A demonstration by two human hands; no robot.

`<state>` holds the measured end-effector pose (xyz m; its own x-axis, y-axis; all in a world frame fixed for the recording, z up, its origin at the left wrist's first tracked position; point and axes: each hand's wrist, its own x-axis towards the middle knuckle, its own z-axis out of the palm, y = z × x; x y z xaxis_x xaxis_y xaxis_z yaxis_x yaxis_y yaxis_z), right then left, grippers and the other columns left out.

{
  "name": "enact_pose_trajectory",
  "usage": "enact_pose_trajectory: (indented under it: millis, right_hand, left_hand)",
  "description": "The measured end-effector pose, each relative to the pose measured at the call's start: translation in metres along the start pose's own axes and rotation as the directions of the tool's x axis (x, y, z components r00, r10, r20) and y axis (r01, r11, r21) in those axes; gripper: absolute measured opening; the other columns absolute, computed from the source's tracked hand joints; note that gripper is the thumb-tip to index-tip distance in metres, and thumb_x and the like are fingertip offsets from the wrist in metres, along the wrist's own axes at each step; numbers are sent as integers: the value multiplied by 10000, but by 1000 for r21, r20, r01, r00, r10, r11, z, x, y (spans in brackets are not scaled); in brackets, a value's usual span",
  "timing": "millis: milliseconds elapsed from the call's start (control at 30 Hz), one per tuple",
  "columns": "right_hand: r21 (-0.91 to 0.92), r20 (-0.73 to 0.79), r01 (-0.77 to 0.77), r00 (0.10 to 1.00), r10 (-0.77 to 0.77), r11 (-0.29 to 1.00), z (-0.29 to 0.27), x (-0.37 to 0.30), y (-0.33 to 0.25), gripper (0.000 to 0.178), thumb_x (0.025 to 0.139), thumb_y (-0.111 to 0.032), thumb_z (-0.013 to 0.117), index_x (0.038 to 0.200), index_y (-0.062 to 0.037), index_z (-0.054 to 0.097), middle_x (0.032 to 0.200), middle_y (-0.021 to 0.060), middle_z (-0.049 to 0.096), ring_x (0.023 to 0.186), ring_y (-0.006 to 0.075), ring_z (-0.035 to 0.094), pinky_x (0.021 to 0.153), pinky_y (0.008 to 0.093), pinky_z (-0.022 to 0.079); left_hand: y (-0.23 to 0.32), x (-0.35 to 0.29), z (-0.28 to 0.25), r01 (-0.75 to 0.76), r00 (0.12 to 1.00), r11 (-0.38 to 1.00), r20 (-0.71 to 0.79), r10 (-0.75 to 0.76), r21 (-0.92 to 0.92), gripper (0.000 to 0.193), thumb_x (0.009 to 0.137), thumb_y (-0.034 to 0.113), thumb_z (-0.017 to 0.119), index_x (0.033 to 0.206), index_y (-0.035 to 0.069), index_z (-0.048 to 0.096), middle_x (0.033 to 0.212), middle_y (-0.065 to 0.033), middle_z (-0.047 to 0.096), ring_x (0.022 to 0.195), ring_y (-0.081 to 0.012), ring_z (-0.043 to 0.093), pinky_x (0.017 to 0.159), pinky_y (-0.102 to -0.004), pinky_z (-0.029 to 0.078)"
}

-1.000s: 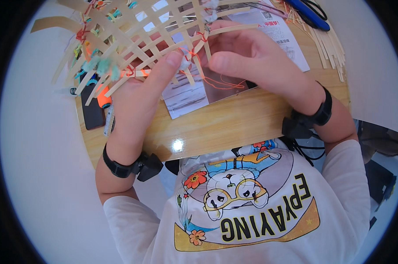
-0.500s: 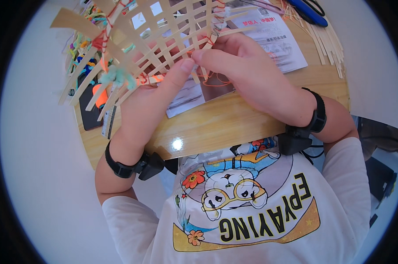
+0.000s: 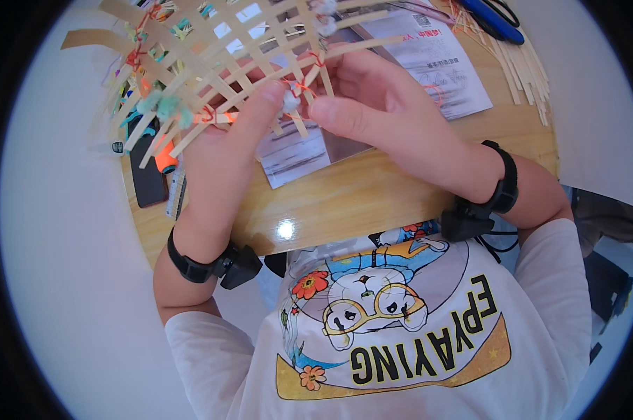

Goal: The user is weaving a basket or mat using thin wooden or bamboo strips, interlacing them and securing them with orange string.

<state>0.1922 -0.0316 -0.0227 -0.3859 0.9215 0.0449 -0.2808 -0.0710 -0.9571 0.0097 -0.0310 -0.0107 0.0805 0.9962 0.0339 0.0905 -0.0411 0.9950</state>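
Observation:
A lattice of woven bamboo strips [image 3: 264,59] is held up over the near part of the table, its loose strip ends poking out past the rim. Red and orange thread binds its edge, and a pale green yarn tuft [image 3: 166,106] hangs at the left side. My left hand [image 3: 236,136] is closed on the near edge, thumb in front and fingers partly hidden behind the weave. Beside that thumb sits a small white tuft [image 3: 290,101]. My right hand [image 3: 379,101] curls around the lattice's right corner, its thumb close to a strip end and its fingers partly behind.
Under the lattice lies a printed sheet [image 3: 449,77] on the wooden table [image 3: 358,189]. Blue-handled scissors [image 3: 495,21] and loose bamboo strips [image 3: 523,70] are at the far right. To the left are a dark phone [image 3: 147,171], an orange object [image 3: 166,157] and colourful yarn bits.
The lattice has shifted left and tilted a little. My thumbs have drawn apart, and the white tuft now shows between them. Bound corner and right fingers moved slightly left.

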Motion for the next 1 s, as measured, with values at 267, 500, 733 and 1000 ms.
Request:
enact_pose_trajectory:
  millis: [267, 500, 733, 1000]
  right_hand:
    - [-506, -9, 13, 1000, -20, 862, -26, 3, -20, 244, 876, -244, 667, 1002, -35, 650, 776, 36, 648, 661, 104, 589, 641, 254, 502]
    - [-963, -29, 105, 876, -482, 250, -105, 27, -58, 223, 845, -209, 671, 1010, -59, 665, 831, 108, 661, 663, 234, 625, 636, 295, 507]
    - [-1000, -20, -22, 960, -281, -2, -159, 47, -19, 297, 817, -113, 662, 1111, -72, 650, 952, 112, 617, 916, 288, 600, 792, 353, 476]
    - [-986, 74, 11, 923, -377, -166, -151, 51, -24, 261, 773, -62, 617, 1023, -81, 690, 912, 133, 616, 816, 325, 598, 728, 414, 488]
  left_hand:
    - [-3, 5, -9, -112, 993, 993, -42, 110, -40, 229, 870, 155, 675, 1037, 4, 632, 942, -49, 667, 857, -109, 616, 767, -251, 479]
    - [-4, 10, -12, -67, 993, 991, -104, 55, -114, 324, 879, 147, 662, 1139, -14, 557, 1016, -78, 645, 928, -122, 614, 830, -264, 472]
    - [-8, 15, -16, -75, 996, 992, -55, 70, -100, 279, 881, 158, 664, 1101, -1, 596, 1007, -68, 650, 913, -118, 607, 823, -271, 476]
    - [-4, 12, -9, -67, 997, 978, -55, 58, -195, 280, 870, 157, 682, 1092, 3, 608, 983, -68, 658, 884, -114, 613, 756, -262, 514]
